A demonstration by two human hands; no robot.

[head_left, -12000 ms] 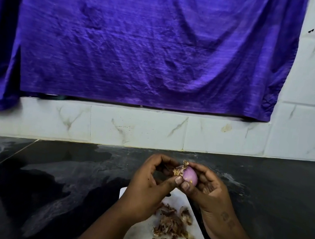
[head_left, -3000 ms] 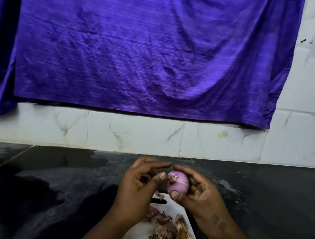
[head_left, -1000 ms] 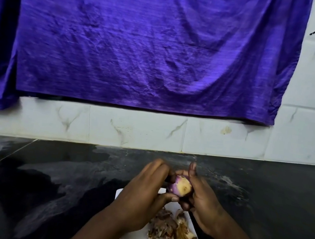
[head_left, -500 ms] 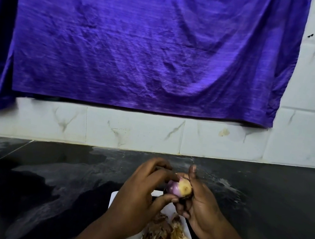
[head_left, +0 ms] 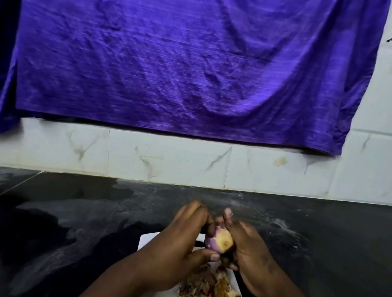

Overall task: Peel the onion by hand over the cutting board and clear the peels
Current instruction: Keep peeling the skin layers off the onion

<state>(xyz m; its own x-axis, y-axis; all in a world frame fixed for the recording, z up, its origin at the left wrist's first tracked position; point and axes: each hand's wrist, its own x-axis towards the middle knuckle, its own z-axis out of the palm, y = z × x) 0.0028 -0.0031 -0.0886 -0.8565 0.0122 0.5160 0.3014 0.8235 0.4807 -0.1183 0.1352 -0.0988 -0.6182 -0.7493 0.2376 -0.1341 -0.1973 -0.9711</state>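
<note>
Head camera is showing both hands gripping the onion (head_left: 219,241) above the cutting board (head_left: 150,239): right hand (head_left: 247,255) cupping it, left hand (head_left: 174,249) pinching its skin. Slippery flesh risks popping free onto the peels (head_left: 208,295).

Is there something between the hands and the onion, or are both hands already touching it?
Nothing visible stands between them. The right hand cups the onion from the side and the left hand grips it from the other side, above the cutting board where the peels lie.
</note>
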